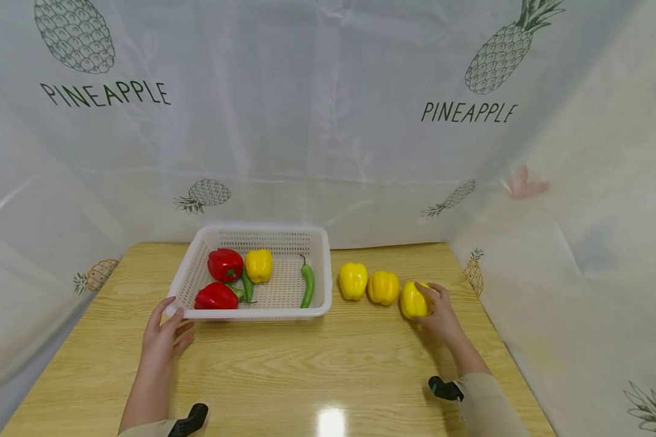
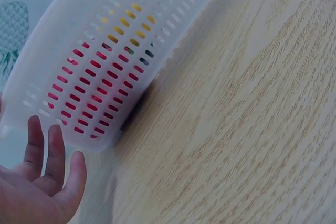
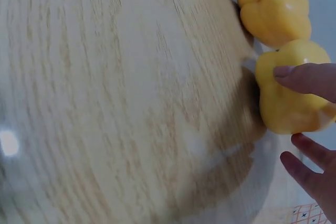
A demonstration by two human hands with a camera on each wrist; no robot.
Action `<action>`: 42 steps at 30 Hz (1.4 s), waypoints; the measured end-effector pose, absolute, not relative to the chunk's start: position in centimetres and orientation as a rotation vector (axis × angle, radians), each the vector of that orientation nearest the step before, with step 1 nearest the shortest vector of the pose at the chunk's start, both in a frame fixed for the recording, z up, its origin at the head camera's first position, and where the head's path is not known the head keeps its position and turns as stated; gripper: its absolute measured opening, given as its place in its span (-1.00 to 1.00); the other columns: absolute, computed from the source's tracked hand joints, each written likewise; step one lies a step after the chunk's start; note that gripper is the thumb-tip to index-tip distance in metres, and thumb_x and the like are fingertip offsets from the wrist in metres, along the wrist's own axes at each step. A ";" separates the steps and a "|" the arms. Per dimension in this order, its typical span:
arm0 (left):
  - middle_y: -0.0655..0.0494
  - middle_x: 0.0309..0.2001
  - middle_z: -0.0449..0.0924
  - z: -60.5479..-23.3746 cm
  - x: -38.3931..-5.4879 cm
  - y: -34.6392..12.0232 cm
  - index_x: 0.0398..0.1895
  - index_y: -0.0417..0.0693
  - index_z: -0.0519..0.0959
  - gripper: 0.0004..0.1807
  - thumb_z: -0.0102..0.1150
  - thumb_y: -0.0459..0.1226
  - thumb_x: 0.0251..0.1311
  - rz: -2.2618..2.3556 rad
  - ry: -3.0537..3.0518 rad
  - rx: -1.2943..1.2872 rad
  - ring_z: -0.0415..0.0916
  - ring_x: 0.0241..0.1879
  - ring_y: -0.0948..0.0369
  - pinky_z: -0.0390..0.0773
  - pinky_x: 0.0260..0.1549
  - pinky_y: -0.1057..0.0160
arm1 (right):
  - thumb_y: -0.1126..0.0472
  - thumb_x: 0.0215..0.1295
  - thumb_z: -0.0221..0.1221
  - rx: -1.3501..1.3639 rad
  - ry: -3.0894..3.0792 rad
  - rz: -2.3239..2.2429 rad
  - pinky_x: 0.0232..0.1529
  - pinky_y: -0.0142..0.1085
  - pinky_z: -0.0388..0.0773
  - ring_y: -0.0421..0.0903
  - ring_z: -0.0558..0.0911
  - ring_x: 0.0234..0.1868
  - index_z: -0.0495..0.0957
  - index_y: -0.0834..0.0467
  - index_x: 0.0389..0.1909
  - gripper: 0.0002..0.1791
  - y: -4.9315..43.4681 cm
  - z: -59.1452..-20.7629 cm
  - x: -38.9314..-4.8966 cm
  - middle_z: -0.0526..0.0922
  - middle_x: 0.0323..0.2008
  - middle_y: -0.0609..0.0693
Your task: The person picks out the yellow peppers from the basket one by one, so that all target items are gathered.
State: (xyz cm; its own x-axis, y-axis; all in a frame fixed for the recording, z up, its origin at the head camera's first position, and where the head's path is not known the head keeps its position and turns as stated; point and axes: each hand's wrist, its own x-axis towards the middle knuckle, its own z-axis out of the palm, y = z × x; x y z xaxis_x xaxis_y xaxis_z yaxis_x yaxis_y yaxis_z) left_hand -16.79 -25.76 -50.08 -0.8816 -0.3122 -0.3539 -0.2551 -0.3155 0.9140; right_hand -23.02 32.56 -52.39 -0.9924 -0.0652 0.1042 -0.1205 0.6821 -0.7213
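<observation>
A white plastic basket [image 1: 284, 314] stands on the table's left-centre. Inside it lie two red bell peppers [image 1: 225, 264], a yellow bell pepper [image 1: 259, 266] and green chili peppers [image 1: 308, 285]. My left hand [image 1: 163, 334] pinches the basket's near left corner with thumb and one finger. Its other fingers [image 2: 55, 156] stay apart from the basket wall in the left wrist view. Right of the basket, three yellow bell peppers form a slanting row. My right hand [image 1: 441, 315] grips the rightmost yellow bell pepper [image 3: 294, 100], thumb on one side and fingers on the other.
Two other yellow bell peppers [image 1: 353, 281] sit between the basket and the held one, close together. The wooden table [image 1: 306, 370] extends in front. A pale pineapple-print sheet [image 1: 328, 121] hangs behind and at both sides. Black wrist devices [image 1: 444, 388] sit at both sleeves.
</observation>
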 end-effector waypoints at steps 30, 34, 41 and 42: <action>0.37 -0.27 0.50 -50.2 -16.7 -25.9 0.39 0.41 0.18 -0.43 0.09 -0.03 0.36 -2.400 -1.845 0.801 0.58 -0.27 0.35 0.60 -0.23 0.34 | 0.47 0.01 0.42 0.220 -2.971 1.100 0.18 0.31 0.22 0.51 0.07 0.33 0.23 0.28 0.41 -0.10 33.3 -51.6 -25.8 -0.05 0.39 0.50; 0.38 -0.27 0.50 -50.3 -16.8 -26.0 0.38 0.42 0.19 -0.43 0.11 -0.02 0.35 -2.389 -1.847 0.795 0.58 -0.27 0.35 0.60 -0.23 0.34 | 0.46 0.03 0.41 0.232 -2.992 1.101 0.17 0.30 0.24 0.51 0.09 0.32 0.21 0.26 0.42 -0.10 33.4 -51.5 -26.3 -0.05 0.40 0.49; 0.37 -0.20 0.48 -50.2 -16.8 -25.8 0.37 0.42 0.20 -0.42 0.13 -0.01 0.34 -2.380 -1.840 0.783 0.58 -0.25 0.34 0.60 -0.21 0.33 | 0.46 0.06 0.38 0.221 -3.018 1.106 0.14 0.31 0.27 0.53 0.13 0.29 0.17 0.24 0.44 -0.09 33.4 -51.0 -26.8 -0.09 0.42 0.46; 0.37 -0.22 0.49 -50.2 -16.8 -25.8 0.37 0.42 0.21 -0.43 0.13 -0.01 0.33 -2.375 -1.839 0.789 0.58 -0.25 0.34 0.60 -0.22 0.34 | 0.46 0.07 0.38 0.221 -3.022 1.106 0.15 0.30 0.26 0.52 0.13 0.29 0.17 0.24 0.45 -0.09 33.5 -51.0 -26.8 -0.09 0.42 0.46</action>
